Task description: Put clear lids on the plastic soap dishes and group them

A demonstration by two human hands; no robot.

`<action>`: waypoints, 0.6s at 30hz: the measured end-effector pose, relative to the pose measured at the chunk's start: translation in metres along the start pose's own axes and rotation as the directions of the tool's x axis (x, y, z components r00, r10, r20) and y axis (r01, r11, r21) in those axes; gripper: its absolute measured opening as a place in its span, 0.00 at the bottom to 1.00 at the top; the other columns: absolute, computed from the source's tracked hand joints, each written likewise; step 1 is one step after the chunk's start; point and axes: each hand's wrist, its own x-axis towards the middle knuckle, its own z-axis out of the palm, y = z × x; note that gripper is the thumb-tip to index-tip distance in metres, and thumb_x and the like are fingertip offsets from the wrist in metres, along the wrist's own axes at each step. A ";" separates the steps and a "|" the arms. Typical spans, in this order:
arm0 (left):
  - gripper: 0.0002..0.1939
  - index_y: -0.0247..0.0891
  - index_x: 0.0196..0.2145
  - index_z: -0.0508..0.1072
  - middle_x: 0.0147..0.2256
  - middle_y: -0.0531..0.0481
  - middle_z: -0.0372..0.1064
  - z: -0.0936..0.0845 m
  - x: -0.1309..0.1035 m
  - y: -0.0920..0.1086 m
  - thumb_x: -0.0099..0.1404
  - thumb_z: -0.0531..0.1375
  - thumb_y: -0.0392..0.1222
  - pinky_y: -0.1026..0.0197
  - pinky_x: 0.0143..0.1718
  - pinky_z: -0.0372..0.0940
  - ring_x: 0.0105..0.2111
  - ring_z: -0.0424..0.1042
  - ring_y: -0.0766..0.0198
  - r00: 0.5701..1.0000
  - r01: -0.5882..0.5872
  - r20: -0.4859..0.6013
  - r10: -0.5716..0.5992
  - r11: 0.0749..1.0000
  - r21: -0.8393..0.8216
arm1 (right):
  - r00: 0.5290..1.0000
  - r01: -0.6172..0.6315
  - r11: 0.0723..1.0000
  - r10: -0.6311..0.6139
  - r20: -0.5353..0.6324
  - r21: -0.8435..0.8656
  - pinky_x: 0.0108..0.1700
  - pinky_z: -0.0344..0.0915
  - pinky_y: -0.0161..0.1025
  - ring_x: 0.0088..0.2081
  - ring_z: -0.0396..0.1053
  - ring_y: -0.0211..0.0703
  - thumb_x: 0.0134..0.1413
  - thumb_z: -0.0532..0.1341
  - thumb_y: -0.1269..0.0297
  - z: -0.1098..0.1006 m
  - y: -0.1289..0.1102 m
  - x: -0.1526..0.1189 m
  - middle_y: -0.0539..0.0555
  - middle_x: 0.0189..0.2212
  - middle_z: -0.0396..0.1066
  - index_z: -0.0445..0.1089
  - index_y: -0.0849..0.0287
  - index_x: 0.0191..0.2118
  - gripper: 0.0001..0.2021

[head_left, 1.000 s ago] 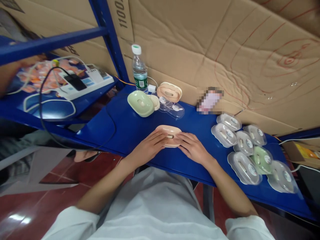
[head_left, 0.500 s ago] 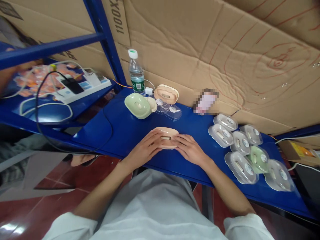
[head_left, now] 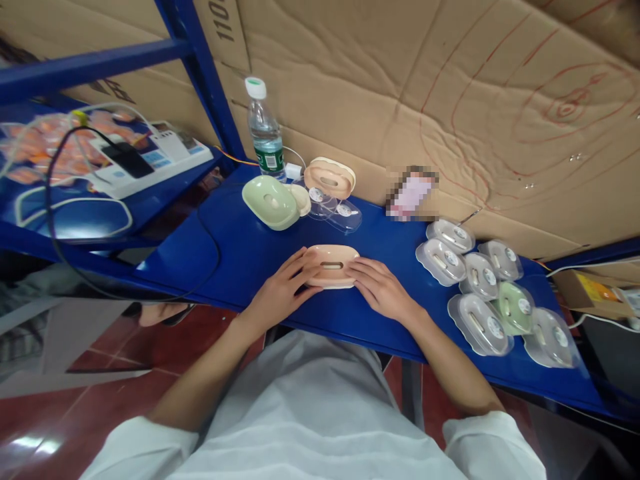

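A peach soap dish [head_left: 331, 256] with a slot in its middle lies on the blue table in front of me. My left hand [head_left: 284, 288] grips its left end, thumb at the near edge and fingers over the side. At the opposite end, my right hand [head_left: 381, 285] holds the dish with its fingers laid over the rim. Beyond them sit a green soap dish [head_left: 271, 203], a small cream piece [head_left: 301, 199], clear plastic lids [head_left: 345, 215] and another peach dish [head_left: 330, 179] leaning by the cardboard.
Several lidded dishes [head_left: 481, 325] stand at the right, one of them green [head_left: 514, 308]. A water bottle [head_left: 267, 137] and a phone-like blurred object [head_left: 411, 195] are at the back. On the left shelf are a power strip [head_left: 170, 172] and orange packets [head_left: 50, 147].
My view has shifted slightly, so the surroundings sit a little higher and further left. Both hands stay at the ends of the peach soap dish, with small finger shifts.
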 end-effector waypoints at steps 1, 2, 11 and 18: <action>0.21 0.42 0.66 0.74 0.67 0.41 0.71 0.000 0.000 0.000 0.80 0.62 0.48 0.39 0.72 0.68 0.74 0.62 0.46 1.000 0.005 -0.001 -0.005 1.000 -0.003 | 1.000 -0.006 1.000 0.006 0.011 0.004 0.72 0.69 0.57 0.71 0.69 0.52 0.79 0.55 0.63 0.000 0.000 0.000 0.57 0.65 0.76 0.72 0.50 0.70 0.20; 0.21 0.42 0.65 0.75 0.67 0.41 0.72 0.000 0.000 0.000 0.79 0.62 0.49 0.40 0.72 0.68 0.74 0.63 0.46 1.000 0.009 0.001 -0.009 1.000 -0.004 | 1.000 -0.010 1.000 0.010 0.022 0.006 0.72 0.69 0.58 0.71 0.68 0.52 0.79 0.57 0.61 0.001 0.000 0.000 0.58 0.66 0.75 0.71 0.50 0.70 0.20; 0.24 0.44 0.70 0.70 0.70 0.42 0.68 0.002 0.001 0.000 0.79 0.62 0.44 0.41 0.70 0.70 0.75 0.62 0.46 0.998 -0.027 0.053 0.026 0.999 0.022 | 0.999 0.033 0.999 -0.032 0.029 -0.025 0.70 0.71 0.56 0.69 0.70 0.52 0.77 0.61 0.59 0.010 0.007 -0.002 0.59 0.65 0.76 0.74 0.51 0.67 0.18; 0.24 0.47 0.70 0.71 0.70 0.43 0.68 0.003 0.000 -0.003 0.79 0.61 0.41 0.40 0.70 0.70 0.75 0.61 0.46 0.997 -0.052 0.056 0.050 0.998 0.039 | 0.998 0.068 0.997 -0.069 -0.009 -0.046 0.67 0.73 0.57 0.67 0.73 0.53 0.77 0.62 0.59 0.007 0.008 0.000 0.59 0.63 0.78 0.75 0.50 0.66 0.18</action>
